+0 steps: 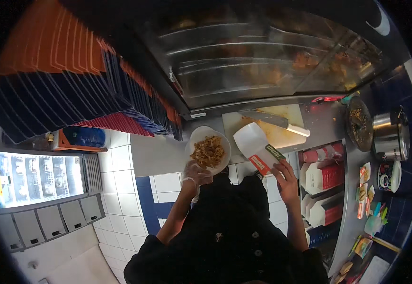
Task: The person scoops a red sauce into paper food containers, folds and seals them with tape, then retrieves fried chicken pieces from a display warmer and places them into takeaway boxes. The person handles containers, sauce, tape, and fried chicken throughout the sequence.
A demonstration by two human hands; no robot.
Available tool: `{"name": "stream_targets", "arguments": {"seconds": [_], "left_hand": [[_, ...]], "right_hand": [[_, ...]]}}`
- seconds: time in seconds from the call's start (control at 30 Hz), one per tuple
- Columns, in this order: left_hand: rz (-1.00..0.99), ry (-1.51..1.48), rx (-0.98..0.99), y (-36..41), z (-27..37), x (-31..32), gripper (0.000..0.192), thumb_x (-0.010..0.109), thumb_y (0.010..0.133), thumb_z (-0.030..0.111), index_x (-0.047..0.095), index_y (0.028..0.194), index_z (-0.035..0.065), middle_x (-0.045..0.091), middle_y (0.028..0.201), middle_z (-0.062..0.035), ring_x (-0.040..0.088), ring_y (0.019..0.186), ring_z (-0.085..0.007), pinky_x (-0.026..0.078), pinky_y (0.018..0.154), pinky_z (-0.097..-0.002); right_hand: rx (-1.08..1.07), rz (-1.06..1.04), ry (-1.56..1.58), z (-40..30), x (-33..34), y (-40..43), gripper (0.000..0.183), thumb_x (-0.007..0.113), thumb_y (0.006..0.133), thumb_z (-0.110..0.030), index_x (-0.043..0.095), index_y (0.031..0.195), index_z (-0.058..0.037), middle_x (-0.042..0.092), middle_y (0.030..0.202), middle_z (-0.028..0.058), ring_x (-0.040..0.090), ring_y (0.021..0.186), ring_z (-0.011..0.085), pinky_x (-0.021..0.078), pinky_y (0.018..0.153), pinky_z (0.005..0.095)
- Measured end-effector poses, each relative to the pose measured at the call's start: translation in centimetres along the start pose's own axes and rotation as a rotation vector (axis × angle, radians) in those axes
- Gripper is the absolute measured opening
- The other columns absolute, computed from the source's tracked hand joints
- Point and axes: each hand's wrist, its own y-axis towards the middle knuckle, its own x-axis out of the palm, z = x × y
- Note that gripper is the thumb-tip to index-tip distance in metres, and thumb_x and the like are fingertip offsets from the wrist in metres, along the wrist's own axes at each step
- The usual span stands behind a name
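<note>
My left hand [196, 174], in a clear plastic glove, grips the near rim of a white plate [227, 151]. A heap of brown shredded food [208, 152] lies on the plate, close to my fingers. My right hand [284, 179], which looks bare, holds a white paper food box [251, 139] by its near end. Red and green printed panels show on the box, and its pale inside faces up. Beyond the box, a large knife [275, 121] with a white handle lies across a stained cutting board [280, 136].
Steel shelving with folded cartons [322, 177] stands right of my arm. A dark round pan [359, 122] and a steel pot [390, 136] sit at the far right. Stacked flat boxes [67, 88] overhang the left. A glass-fronted steel cabinet [255, 60] rises behind the counter [159, 152].
</note>
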Motion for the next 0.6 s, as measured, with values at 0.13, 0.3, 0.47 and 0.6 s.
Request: {"name": "stream_targets", "arguments": {"seconds": [0.13,0.3,0.47,0.6], "left_hand": [[-0.097,-0.089,0.028,-0.4,0.4,1.0,0.052,0.054,0.105,0.019,0.030,0.151,0.0170,0.065,0.116,-0.0221,0.073,0.084,-0.0362,0.066,0.065,-0.0472],[-0.091,0.098,0.301,2.6,2.0,6.9,0.052,0.047,0.107,0.023,0.029,0.156,0.0197,0.068,0.104,-0.0204,0.072,0.069,-0.0314,0.063,0.058,-0.0423],[0.078,0.671,0.775,7.4,2.6,10.3,0.054,0.053,0.105,0.022,0.037,0.156,0.0178,0.065,0.127,-0.0269,0.074,0.090,-0.0368,0.061,0.073,-0.0460],[-0.090,0.935,0.927,6.1,3.9,11.6,0.061,0.061,0.097,0.012,0.040,0.155,0.0168,0.064,0.126,-0.0257,0.072,0.102,-0.0414,0.060,0.083,-0.0502]], "right_hand": [[-0.049,0.001,0.013,0.0,0.4,0.3,0.041,0.065,0.075,0.006,0.071,0.113,-0.0069,0.068,0.123,0.0109,0.058,0.131,0.0375,0.0543,0.105,0.0483],[-0.061,-0.012,0.017,0.2,0.9,-0.1,0.037,0.066,0.076,0.004,0.071,0.111,-0.0080,0.068,0.123,0.0094,0.059,0.130,0.0363,0.0563,0.102,0.0470],[-0.046,0.019,0.000,-0.4,0.5,-0.3,0.036,0.068,0.076,0.000,0.070,0.110,-0.0090,0.068,0.122,0.0092,0.059,0.129,0.0360,0.0573,0.101,0.0462],[-0.026,0.012,-0.019,-0.6,0.8,-0.8,0.034,0.069,0.078,-0.002,0.069,0.112,-0.0091,0.067,0.122,0.0094,0.059,0.129,0.0360,0.0575,0.100,0.0443]]}}
